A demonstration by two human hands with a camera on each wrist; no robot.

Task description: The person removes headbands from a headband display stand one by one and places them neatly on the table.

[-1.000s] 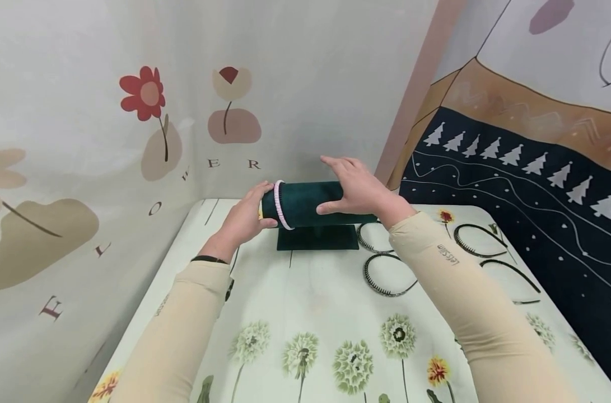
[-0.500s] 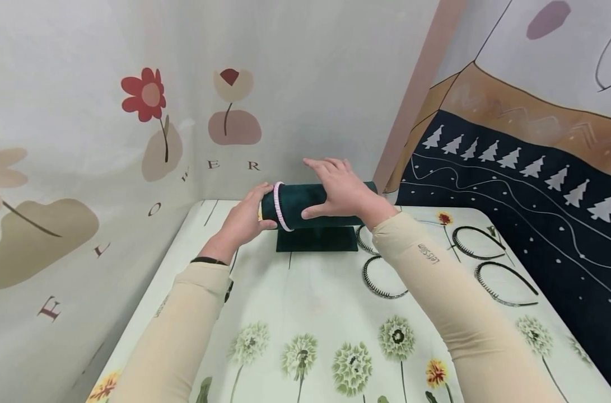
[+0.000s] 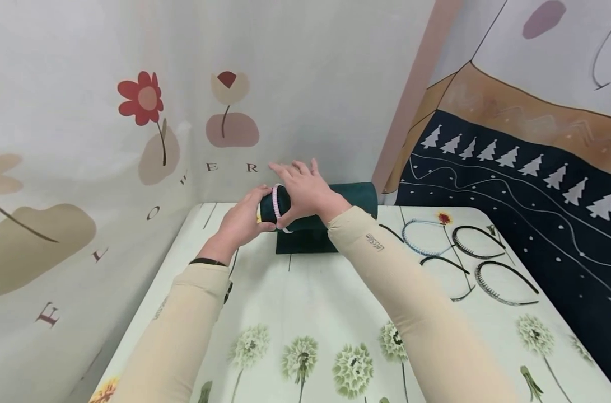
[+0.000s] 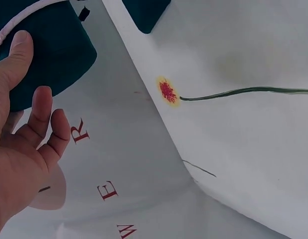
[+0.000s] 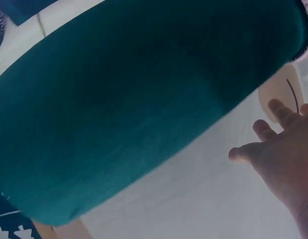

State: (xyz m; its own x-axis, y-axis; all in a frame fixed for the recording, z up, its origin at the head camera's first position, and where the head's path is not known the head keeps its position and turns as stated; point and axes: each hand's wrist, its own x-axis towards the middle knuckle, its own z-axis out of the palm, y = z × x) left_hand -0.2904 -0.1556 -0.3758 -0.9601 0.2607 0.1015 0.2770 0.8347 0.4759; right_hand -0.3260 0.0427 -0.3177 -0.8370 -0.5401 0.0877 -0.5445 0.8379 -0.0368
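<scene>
A dark green velvet display roll [image 3: 358, 196] lies sideways on a flat green base [image 3: 305, 243] at the back of the table. Round its left part sits a pale pink headband [image 3: 275, 202], whose dark inner side shows in the right wrist view. My left hand [image 3: 242, 218] holds the roll's left end, thumb in front and fingers behind, just outside the headband. Over the roll, my right hand [image 3: 305, 193] spreads its fingers up and away, with the thumb down close by the headband's front. In the left wrist view, the left thumb [image 4: 20, 55] presses the velvet below the headband [image 4: 24, 15].
To the right lie a light blue toothed headband [image 3: 405, 235] and several black headbands [image 3: 455, 240], partly behind my right sleeve [image 3: 386, 268]. A flower-printed white cloth [image 3: 285, 302] covers the table. Printed curtains [image 3: 305, 84] hang close behind and at both sides.
My right hand has moved left along the roll to the pink headband, uncovering the roll's right end and the blue headband. The left hand keeps its place at the roll's left end.
</scene>
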